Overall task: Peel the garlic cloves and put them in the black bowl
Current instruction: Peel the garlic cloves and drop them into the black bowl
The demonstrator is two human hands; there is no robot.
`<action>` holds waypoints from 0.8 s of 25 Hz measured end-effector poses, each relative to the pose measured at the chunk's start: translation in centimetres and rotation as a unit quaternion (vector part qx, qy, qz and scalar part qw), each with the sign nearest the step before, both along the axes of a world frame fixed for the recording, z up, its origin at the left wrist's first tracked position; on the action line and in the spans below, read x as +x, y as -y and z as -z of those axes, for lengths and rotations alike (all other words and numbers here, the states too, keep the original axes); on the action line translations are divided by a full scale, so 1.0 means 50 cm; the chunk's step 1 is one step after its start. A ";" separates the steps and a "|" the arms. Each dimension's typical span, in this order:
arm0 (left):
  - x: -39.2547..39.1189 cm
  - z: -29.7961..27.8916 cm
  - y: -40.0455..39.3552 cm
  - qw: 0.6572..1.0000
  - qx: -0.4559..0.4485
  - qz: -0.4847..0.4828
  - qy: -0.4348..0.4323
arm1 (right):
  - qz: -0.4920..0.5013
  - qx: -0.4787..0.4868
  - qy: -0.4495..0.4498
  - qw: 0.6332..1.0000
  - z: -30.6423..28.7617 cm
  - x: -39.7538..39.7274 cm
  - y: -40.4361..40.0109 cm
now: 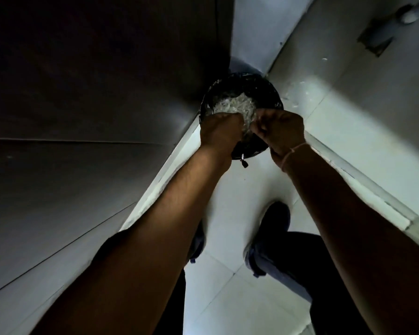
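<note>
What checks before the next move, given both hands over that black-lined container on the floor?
1. Both hands over the round black-lined container: ok.
2. Left hand fingers curled, contents hidden: cannot tell.
3. Right hand fingers curled, pinching something: cannot tell what.
4. White flaky scraps lie inside the container: ok.
5. White flecks on the pale tiled floor beside it: not ok.
6. Peeled cloves or a bowl in view: cannot tell.
</note>
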State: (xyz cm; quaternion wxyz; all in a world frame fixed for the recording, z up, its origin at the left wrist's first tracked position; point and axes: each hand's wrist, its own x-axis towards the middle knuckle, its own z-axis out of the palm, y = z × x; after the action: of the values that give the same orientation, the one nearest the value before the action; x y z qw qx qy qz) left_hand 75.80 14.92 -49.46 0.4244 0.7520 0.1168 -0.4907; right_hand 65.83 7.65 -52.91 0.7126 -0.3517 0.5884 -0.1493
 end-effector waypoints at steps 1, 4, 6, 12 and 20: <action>0.005 0.008 0.008 1.000 -0.003 0.003 -0.005 | -0.012 -0.015 -0.017 1.000 0.016 0.005 0.014; 0.012 0.024 0.026 1.000 -0.017 -0.004 -0.014 | -0.028 -0.048 -0.052 0.997 0.039 0.016 0.038; 0.008 0.025 0.027 0.999 -0.020 -0.021 -0.033 | -0.036 -0.064 -0.078 0.994 0.043 0.017 0.036; 0.005 0.007 0.031 0.989 -0.067 -0.094 -0.095 | -0.171 -0.298 -0.161 0.925 0.022 0.027 0.028; 0.040 -0.012 0.002 0.982 -0.125 -0.113 -0.084 | -0.355 -0.516 -0.061 0.777 -0.053 0.019 -0.038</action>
State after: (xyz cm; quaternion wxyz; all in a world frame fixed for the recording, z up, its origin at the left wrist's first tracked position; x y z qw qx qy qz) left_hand 77.78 14.81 -48.88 0.5566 0.6312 0.1732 -0.5116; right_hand 66.79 9.57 -50.28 0.3888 -0.8593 0.2988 -0.1453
